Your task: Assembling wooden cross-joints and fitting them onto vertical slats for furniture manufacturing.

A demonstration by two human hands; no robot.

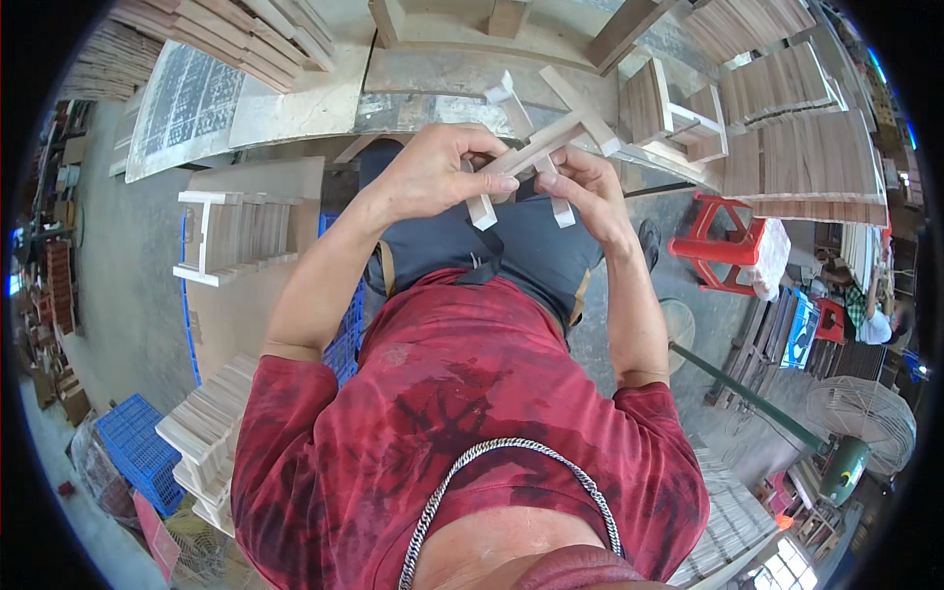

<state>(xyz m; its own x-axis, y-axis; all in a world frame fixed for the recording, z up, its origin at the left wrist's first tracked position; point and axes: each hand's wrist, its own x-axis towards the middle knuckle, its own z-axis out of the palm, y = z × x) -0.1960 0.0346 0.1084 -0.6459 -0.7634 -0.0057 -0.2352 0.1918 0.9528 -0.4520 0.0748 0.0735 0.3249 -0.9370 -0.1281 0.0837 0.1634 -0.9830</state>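
Above my lap I hold a small pale wooden frame (541,147) between both hands. A thick crossbar runs slantwise through it, and several short slats stick out from its ends. My left hand (442,175) pinches the crossbar's near left end, thumb on top and fingers curled behind. On the other side my right hand (590,192) grips a slat close below the bar, its fingers bent round the wood. The frame is tilted in the air, near the workbench edge (413,128). My fingers hide part of the joints.
Stacked wooden boards (801,157) and an open wooden frame (688,123) stand on the bench at right. More stacked frames (241,236) sit to my left. A red stool (723,246), a green-poled fan (846,462) and a blue crate (143,447) are around me.
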